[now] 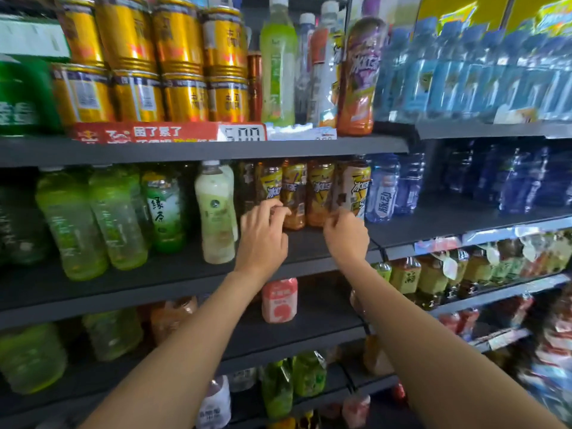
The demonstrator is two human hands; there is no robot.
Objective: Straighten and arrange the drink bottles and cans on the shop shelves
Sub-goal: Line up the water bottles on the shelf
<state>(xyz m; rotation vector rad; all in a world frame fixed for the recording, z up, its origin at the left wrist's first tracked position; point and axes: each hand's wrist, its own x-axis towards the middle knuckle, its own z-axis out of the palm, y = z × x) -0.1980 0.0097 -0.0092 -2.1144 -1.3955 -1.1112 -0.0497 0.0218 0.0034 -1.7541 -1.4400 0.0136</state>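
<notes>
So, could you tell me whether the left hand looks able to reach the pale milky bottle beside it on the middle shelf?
Probably yes. The left hand is at the iced tea bottles, and the pale milky bottle stands just to its left at the shelf front, with nothing between them.

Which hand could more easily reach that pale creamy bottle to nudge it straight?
The left hand. It is right beside the pale bottle, while the right hand is farther off at the iced tea bottles.

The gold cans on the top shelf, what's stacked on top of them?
A second row of gold cans stands on the lower row. Their tops are cut off by the frame.
</notes>
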